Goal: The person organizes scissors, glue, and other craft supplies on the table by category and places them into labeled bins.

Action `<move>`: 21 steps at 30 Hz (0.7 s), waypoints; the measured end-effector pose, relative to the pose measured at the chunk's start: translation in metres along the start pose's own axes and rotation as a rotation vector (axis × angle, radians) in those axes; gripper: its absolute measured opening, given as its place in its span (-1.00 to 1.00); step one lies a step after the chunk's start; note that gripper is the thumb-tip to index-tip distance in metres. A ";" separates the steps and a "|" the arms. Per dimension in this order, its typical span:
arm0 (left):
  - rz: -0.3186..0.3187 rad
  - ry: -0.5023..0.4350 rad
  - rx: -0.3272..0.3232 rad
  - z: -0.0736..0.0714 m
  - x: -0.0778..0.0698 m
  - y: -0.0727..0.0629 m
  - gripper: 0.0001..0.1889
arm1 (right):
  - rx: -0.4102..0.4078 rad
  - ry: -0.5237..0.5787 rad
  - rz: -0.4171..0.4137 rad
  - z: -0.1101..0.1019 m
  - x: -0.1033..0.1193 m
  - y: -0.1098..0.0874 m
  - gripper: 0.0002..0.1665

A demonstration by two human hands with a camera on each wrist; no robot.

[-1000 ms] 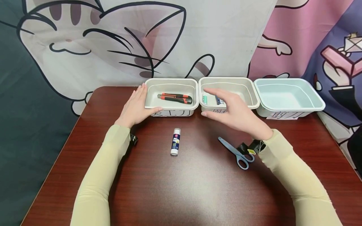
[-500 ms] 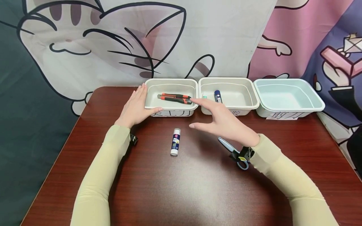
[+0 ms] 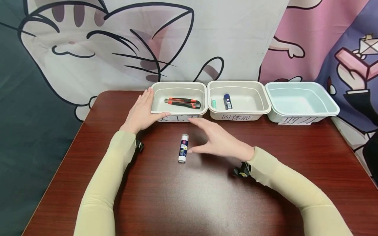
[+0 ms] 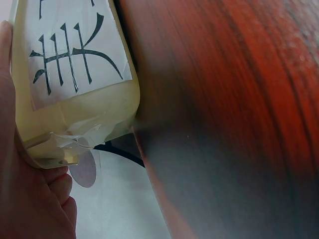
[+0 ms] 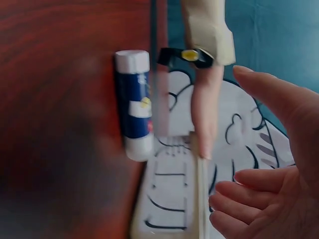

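My left hand (image 3: 140,113) rests against the left corner of a cream bin (image 3: 180,86), fingers straight along its side and thumb at the front rim. In the left wrist view, that bin's labelled front (image 4: 75,59) stands close to the hand. My right hand (image 3: 220,139) is over the table, thumb and forefinger spread wide. Its thumb tip is right by a glue stick (image 3: 183,148), which lies on the table with a white cap and blue label. In the right wrist view, the glue stick (image 5: 134,102) is apart from the right hand (image 5: 279,169), whose palm holds nothing.
Red-and-black utility knives (image 3: 184,104) lie in the left bin. The middle bin (image 3: 248,98) holds a blue glue stick (image 3: 227,102) and a small green one (image 3: 214,104). A pale blue bin (image 3: 301,98) stands at right. A printed curtain (image 3: 236,39) hangs behind.
My right hand has moved left and toward me, from over the middle bin to beside the glue stick. Its arm now covers the blue scissors seen earlier. The left hand has stayed put.
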State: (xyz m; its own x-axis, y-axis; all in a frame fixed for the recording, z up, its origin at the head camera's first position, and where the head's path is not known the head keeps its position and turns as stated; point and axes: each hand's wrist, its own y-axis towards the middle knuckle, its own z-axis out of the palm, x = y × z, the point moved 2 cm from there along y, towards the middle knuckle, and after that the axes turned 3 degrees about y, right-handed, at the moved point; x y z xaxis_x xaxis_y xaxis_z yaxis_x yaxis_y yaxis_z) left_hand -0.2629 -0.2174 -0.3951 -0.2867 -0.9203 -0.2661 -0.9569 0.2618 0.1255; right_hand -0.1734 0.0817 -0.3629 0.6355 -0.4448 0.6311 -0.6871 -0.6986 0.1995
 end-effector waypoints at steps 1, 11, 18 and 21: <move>0.000 -0.002 0.001 0.000 0.000 0.000 0.30 | 0.009 0.001 0.009 0.003 0.000 0.000 0.17; 0.004 0.007 -0.010 0.000 0.000 0.001 0.31 | 0.093 -0.018 0.083 0.036 -0.006 0.002 0.34; 0.004 0.011 -0.006 0.000 0.000 0.001 0.31 | 0.117 -0.027 0.123 0.055 -0.013 0.002 0.43; 0.006 0.010 -0.007 0.000 0.000 0.001 0.31 | 0.107 -0.026 0.121 0.059 -0.015 0.003 0.47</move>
State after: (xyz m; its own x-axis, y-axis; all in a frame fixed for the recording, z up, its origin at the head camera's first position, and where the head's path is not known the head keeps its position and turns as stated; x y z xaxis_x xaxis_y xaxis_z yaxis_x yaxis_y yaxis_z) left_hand -0.2634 -0.2168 -0.3947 -0.2921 -0.9217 -0.2553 -0.9548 0.2655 0.1339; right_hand -0.1641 0.0531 -0.4161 0.5604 -0.5430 0.6254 -0.7185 -0.6943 0.0411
